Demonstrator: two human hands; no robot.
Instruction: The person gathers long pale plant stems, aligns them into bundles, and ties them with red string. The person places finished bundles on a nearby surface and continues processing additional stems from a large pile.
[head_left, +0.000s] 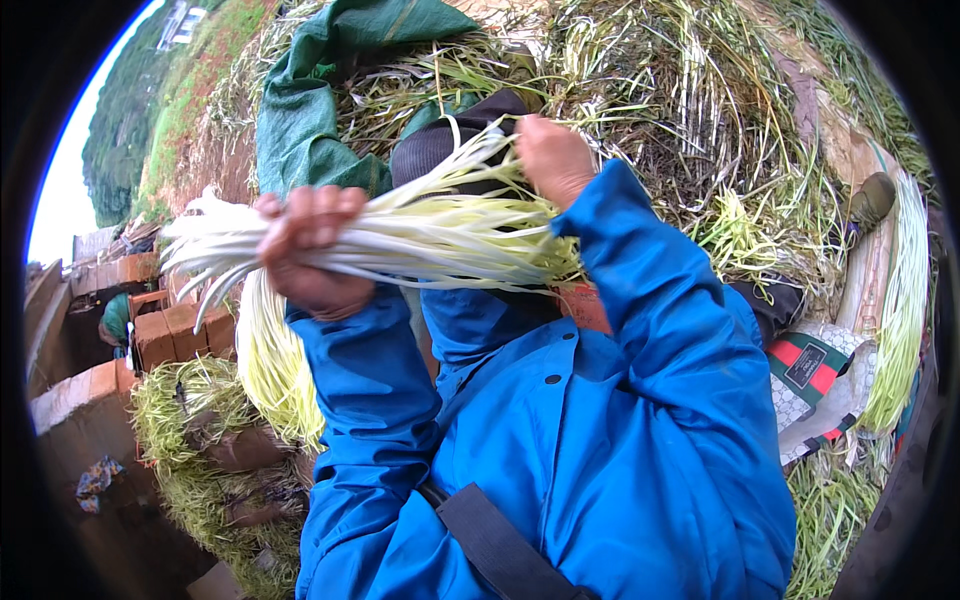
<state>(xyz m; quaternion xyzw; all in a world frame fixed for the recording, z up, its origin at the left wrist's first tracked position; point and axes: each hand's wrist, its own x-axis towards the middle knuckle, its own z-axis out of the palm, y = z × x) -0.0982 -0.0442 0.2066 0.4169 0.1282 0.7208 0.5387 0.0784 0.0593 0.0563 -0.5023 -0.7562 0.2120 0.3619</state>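
A thick bundle of long blanched chives or similar pale leaves (450, 232) lies sideways before my chest, white at the left end and yellow at the right. My left hand (315, 251) is closed around it near the white end. At the yellow end my right hand (551, 157) is raised, its fingertips pinched together at some thin leaf strands; the exact hold is partly hidden. Beneath my left forearm hangs another pale yellow bunch (277, 360). Both arms are in blue sleeves.
Heaps of loose and withered leaves (697, 112) spread ahead. A green woven sheet (300, 127) lies at upper left. Red bricks (180, 330) and a leaf pile (217, 465) stand left. At right are a patterned bag (817, 375), a long pale bunch (900, 300) and a person's shoe (874, 199).
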